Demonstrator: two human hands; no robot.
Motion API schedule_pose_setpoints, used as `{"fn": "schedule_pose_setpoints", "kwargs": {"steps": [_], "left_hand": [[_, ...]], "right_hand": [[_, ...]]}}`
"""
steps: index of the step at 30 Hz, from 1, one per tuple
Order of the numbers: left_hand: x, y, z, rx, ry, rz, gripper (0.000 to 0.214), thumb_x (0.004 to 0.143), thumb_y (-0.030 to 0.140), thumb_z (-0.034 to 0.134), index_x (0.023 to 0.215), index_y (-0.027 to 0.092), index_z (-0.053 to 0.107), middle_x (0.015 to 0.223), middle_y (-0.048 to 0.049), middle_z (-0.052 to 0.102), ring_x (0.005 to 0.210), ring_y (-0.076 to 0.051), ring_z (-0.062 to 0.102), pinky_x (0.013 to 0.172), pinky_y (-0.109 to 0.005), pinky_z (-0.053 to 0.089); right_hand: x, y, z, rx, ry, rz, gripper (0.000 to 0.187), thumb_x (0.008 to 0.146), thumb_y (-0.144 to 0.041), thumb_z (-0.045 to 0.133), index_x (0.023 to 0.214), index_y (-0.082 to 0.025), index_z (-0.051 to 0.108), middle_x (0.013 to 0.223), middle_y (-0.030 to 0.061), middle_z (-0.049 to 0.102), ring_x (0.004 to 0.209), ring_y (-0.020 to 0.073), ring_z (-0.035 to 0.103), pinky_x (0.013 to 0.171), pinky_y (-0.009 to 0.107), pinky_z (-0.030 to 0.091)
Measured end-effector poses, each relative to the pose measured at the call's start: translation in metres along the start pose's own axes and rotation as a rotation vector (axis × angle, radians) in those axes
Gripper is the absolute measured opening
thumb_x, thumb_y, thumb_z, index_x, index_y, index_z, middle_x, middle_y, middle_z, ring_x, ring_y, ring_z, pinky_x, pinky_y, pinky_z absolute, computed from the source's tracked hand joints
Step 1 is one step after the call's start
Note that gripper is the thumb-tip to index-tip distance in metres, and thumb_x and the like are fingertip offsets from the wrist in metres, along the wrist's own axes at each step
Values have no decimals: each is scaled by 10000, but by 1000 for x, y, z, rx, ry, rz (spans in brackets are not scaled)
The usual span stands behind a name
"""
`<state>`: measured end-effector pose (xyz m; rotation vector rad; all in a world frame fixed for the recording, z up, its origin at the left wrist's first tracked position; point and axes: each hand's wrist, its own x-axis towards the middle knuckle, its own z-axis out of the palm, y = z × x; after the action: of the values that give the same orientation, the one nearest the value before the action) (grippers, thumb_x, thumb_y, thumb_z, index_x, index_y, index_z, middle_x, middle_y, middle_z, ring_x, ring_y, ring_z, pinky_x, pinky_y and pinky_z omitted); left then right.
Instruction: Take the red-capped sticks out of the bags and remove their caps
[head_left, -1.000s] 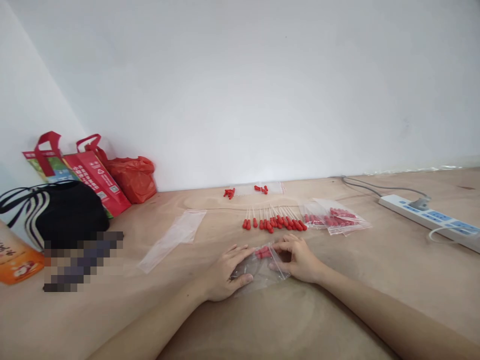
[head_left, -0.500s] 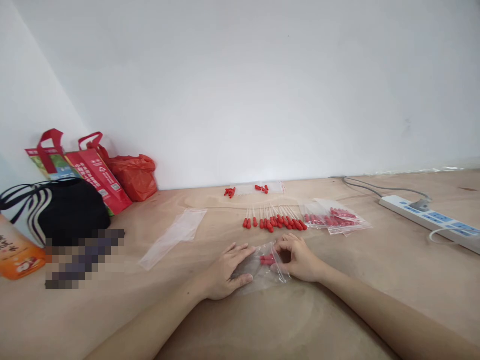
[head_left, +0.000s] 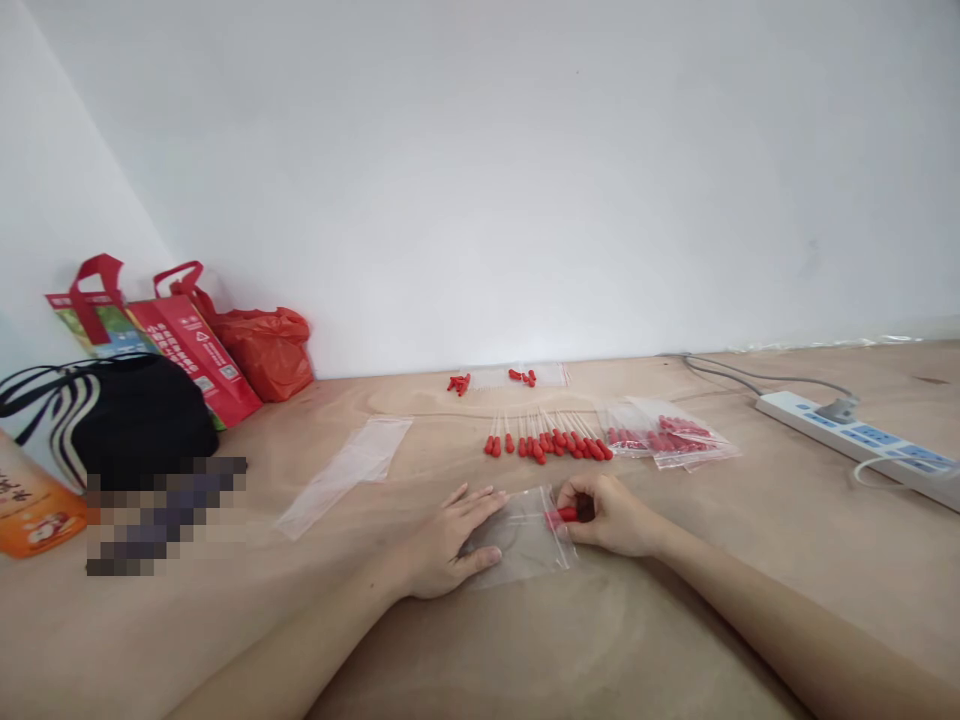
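A small clear zip bag [head_left: 521, 545] lies flat on the wooden table [head_left: 675, 620] in front of me. My left hand [head_left: 446, 540] rests on the bag's left end, fingers stretched out flat, thumb on the plastic. My right hand [head_left: 607, 512] is curled at the bag's right end, fingers pinched on red-tipped droppers [head_left: 564, 515] at the bag's mouth. Beyond the hands lies a row of several loose red-tipped droppers [head_left: 547, 440]. To its right sit filled clear bags [head_left: 667, 437] of the same droppers.
An empty clear bag [head_left: 345, 472] lies to the left. A few red caps [head_left: 459, 383] sit near the wall. A white power strip [head_left: 862, 440] with cables is at right. A black bag [head_left: 127, 415], red shopping bags [head_left: 195, 345] and an orange packet [head_left: 30, 510] stand at left.
The red dropper tips slid from the bag's middle to its right end, where my right hand closed round them. My left hand stayed flat on the bag.
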<state>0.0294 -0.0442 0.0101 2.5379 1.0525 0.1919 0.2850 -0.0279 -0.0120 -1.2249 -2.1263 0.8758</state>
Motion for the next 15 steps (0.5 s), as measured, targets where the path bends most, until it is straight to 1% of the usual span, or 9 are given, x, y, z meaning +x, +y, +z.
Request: {"fn": "schedule_pose_setpoints", "kwargs": {"steps": [3, 6, 9, 11, 13, 15], "left_hand": [[-2, -3, -2, 9, -11, -21, 545, 859, 459, 355, 1349, 258, 226, 1387, -15, 317, 1290, -186, 236, 1086, -416, 111], [-5, -8, -6, 16, -3, -37, 544, 859, 455, 355, 1349, 257, 225, 1388, -23, 315, 1293, -189, 225, 1080, -423, 115], [-9, -13, -13, 32, -5, -49, 505, 844, 446, 392, 1308, 259, 322, 1373, -30, 344, 1285, -208, 245, 1072, -440, 121], [-13, -15, -17, 35, 5, -78, 468, 814, 431, 450, 1245, 254, 416, 1346, -44, 384, 1257, -225, 298, 1052, -435, 188], [-15, -16, -20, 16, 33, -113, 418, 779, 410, 505, 1164, 246, 492, 1309, -56, 425, 1209, -233, 369, 1008, -405, 283], [-14, -17, -20, -11, 104, -136, 350, 763, 398, 524, 1069, 230, 542, 1254, -63, 469, 1144, -226, 436, 959, -373, 345]], "right_hand": [[-3, 6, -10, 80, -15, 46, 181, 604, -268, 655, 658, -167, 515, 588, -44, 509, 508, 63, 420, 464, 187, 323], [-6, 12, -24, 206, -33, 86, 237, 600, -317, 668, 712, -168, 521, 608, -41, 520, 512, 65, 442, 459, 186, 328], [-8, 17, -36, 356, -35, 149, 298, 590, -389, 678, 736, -172, 536, 665, -21, 566, 568, 86, 494, 492, 203, 360], [-8, 21, -43, 430, -14, 193, 324, 594, -430, 672, 750, -172, 553, 705, -6, 592, 594, 94, 512, 527, 221, 389], [-9, 23, -51, 476, 39, 227, 341, 604, -455, 662, 764, -168, 572, 725, 7, 608, 596, 94, 517, 548, 233, 407], [-11, 24, -60, 498, 99, 235, 334, 613, -452, 664, 758, -162, 589, 715, 15, 618, 585, 90, 517, 547, 233, 410]]}}
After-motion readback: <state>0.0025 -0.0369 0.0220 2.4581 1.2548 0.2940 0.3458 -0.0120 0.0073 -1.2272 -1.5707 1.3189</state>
